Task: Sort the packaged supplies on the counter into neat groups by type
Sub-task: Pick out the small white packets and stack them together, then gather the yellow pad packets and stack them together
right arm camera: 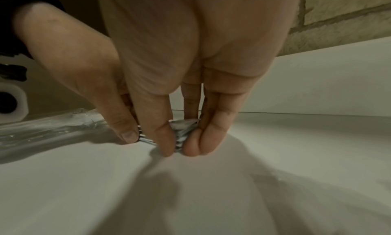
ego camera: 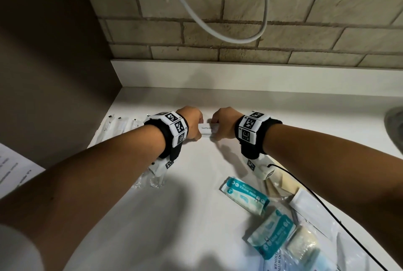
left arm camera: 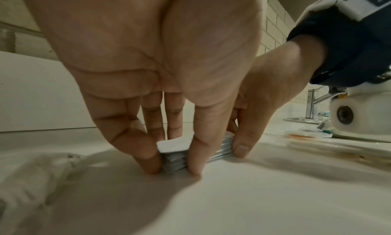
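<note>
A small stack of white toothpaste sachets (ego camera: 206, 131) lies on the white counter (ego camera: 174, 216) near the back wall. My left hand (ego camera: 196, 134) pinches the stack's left end between thumb and fingers. My right hand (ego camera: 214, 134) pinches the right end the same way. The left wrist view has the layered sachet edges (left arm camera: 174, 160) squeezed between my left fingertips (left arm camera: 152, 165), with the right thumb (left arm camera: 242, 148) against the far end. In the right wrist view my right fingers (right arm camera: 192, 146) and thumb clamp the crinkled sachets (right arm camera: 183, 131). Much of the stack is hidden by both hands.
Teal mini wipes packs (ego camera: 244, 194) and a pale soap pack (ego camera: 303, 244) lie at the front right with flat sachets. Clear-wrapped items (ego camera: 117, 124) sit at the left. A sink (ego camera: 394, 124) and faucet (left arm camera: 312, 103) are at the right. A white cable (ego camera: 218, 31) hangs on the brick wall.
</note>
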Tool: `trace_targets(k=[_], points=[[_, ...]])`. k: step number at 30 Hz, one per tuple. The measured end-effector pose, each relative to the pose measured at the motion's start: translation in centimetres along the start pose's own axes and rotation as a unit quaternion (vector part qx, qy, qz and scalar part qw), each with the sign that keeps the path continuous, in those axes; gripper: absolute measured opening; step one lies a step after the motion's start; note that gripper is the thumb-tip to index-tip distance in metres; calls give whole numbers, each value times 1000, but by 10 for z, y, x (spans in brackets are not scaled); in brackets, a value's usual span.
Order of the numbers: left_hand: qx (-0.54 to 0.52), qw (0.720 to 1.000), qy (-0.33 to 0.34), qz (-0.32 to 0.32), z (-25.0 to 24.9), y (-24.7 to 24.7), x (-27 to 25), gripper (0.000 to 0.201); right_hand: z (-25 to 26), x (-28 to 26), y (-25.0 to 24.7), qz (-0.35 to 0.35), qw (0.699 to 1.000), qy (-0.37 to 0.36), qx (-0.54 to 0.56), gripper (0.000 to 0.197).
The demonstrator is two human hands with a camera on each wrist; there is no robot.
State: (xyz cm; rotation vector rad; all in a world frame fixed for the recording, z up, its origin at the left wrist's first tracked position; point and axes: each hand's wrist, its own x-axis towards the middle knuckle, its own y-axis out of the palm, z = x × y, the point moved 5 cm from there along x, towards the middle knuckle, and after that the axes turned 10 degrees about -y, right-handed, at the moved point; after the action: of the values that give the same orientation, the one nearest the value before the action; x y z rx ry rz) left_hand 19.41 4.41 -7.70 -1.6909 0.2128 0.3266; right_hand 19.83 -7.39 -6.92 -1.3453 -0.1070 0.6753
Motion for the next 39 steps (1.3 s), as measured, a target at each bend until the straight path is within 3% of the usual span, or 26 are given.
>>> trace_targets(k=[9,11,13,16,22,25,30,35,39], points=[[14,1000,10,-6,1,-9,-12,78,-3,-21,-6,-20,998,-18,52,62],[24,999,3,-37,-1,-18,-21,73,-10,-34,-10,-31,997,-14,75,59],[14,998,10,-62,-11,-26,-33,56,-21,-56,-16,-33,996,-10,84,49],[-2,999,44,-30,-45,-25,-53,35,-41,-98,-21,-3,999,-3,37,28],[21,992,106,70,-123,16,-95,54,-81,-181,6,109,992,65,6,36],[17,991,108,80,-142,37,-105,53,-81,-193,14,89,995,51,-14,43],[-5,991,91,101,-161,43,-108,46,-77,-195,24,69,996,41,-36,27],[-10,994,64,88,-168,43,-108,42,-82,-196,27,69,995,64,-12,25],[-94,990,14,106,-166,47,-108,33,-82,-199,26,69,996,62,12,26]])
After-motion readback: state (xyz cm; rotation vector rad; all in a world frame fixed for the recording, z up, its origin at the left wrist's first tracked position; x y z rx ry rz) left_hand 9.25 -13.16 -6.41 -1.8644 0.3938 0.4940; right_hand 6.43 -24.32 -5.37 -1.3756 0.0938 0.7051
